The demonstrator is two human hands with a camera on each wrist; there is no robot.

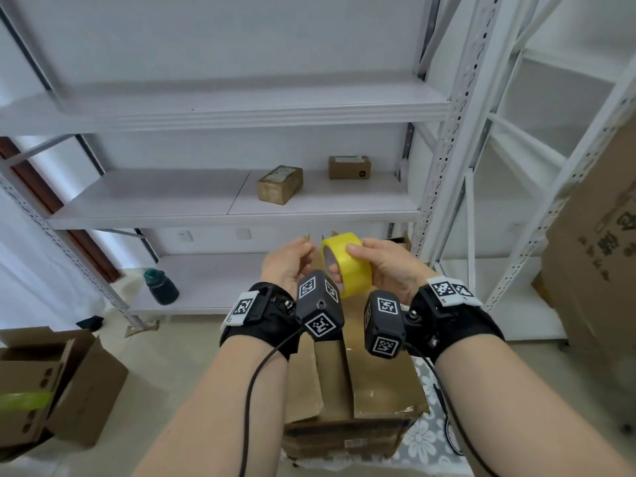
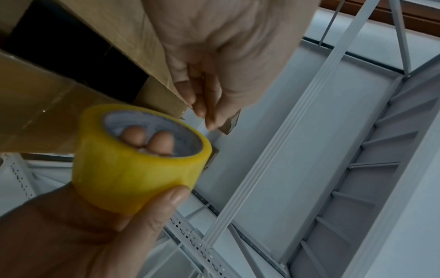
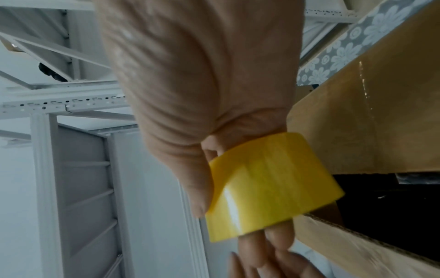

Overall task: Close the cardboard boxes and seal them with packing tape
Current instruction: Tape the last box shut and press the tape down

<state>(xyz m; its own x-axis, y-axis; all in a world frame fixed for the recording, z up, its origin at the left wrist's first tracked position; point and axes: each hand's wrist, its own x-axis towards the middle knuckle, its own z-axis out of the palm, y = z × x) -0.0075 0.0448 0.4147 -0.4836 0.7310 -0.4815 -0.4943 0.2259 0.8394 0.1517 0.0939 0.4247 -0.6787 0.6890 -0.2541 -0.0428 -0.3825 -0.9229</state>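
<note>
My right hand (image 1: pixel 364 259) grips a yellow roll of packing tape (image 1: pixel 347 266), thumb on the outer face and fingers through the core (image 2: pixel 147 139). It holds the roll up above a brown cardboard box (image 1: pixel 371 383) on the floor. The box's top flaps stand apart, with a dark gap (image 2: pixel 71 56) between them. My left hand (image 1: pixel 296 256) is raised just left of the roll. Its fingertips (image 2: pixel 207 116) are drawn together, and I see nothing between them. In the right wrist view the roll (image 3: pixel 269 188) sits at my right hand's fingers, beside a box flap (image 3: pixel 381 112).
White metal shelving (image 1: pixel 241 208) stands straight ahead with two small brown boxes (image 1: pixel 279 184) (image 1: pixel 349 167) on it. A dark green bottle (image 1: pixel 161 287) is on the lowest shelf. An open carton (image 1: pixel 51 380) is at the left, a tall carton (image 1: pixel 599 253) at the right.
</note>
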